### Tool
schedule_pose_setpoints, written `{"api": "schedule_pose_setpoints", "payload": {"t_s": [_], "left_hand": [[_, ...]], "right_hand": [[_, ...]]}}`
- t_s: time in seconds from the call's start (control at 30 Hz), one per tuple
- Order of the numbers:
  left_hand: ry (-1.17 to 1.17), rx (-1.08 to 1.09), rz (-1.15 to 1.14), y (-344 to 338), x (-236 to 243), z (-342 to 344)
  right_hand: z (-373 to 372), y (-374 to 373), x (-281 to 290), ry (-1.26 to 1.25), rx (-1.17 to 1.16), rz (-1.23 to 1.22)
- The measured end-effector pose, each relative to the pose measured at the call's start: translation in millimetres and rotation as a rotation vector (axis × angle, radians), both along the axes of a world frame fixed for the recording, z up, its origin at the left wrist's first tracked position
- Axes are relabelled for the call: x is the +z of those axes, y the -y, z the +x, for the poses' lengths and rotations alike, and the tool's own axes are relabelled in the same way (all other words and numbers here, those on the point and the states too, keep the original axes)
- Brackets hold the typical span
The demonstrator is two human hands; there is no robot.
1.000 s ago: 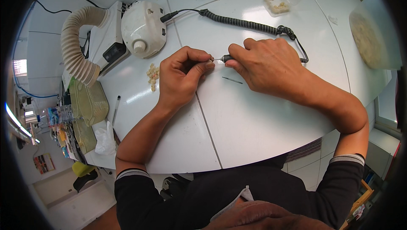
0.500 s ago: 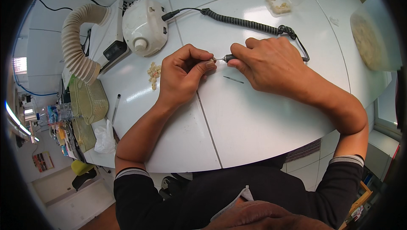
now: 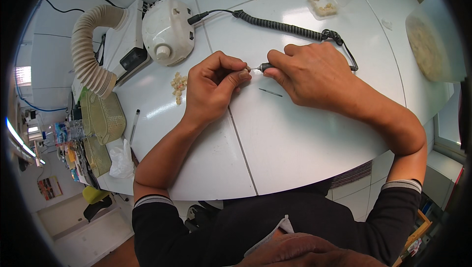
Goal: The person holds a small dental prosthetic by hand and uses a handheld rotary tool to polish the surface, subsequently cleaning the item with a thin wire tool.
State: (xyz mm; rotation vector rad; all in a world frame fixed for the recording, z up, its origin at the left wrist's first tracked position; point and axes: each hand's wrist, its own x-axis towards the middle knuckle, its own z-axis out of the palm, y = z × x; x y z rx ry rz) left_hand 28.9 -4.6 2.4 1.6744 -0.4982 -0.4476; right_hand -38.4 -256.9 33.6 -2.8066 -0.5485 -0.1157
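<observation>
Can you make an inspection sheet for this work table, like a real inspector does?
Surface: white table, smooth and shiny, with dark seams.
Job's things: black-bodied handpiece with a thin metal tip; pile of small pale pieces; thin rod lying loose.
Clutter: pen and white plastic bag, both at the left.
Hands: left hand pinches a tiny piece, mostly hidden; right hand grips the handpiece.
Cables: coiled black cord runs from the white control box toward the right hand.
Surroundings: ribbed hose, green baskets; other people, nothing seen.
</observation>
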Motion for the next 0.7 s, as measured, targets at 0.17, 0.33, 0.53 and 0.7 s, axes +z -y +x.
{"api": "schedule_pose_setpoints", "payload": {"t_s": [0.17,0.33,0.53,0.7], "left_hand": [[0.029,0.005,0.018,-0.9,-1.9,0.0],[0.016,0.022,-0.002,0.6,-1.9,0.3],[0.033,0.000,0.024,0.2,-1.7,-1.7],[0.001,0.063,0.012,-1.4,1.6,-1.1]], "right_hand": [[1.9,0.3,0.1,-0.008,-0.007,0.005],[1.2,-0.8,-0.5,-0.030,-0.017,0.009],[2.5,3.4,-0.1,-0.016,0.035,0.021],[2.4,0.9,-3.7,-0.020,-0.032,0.056]]}}
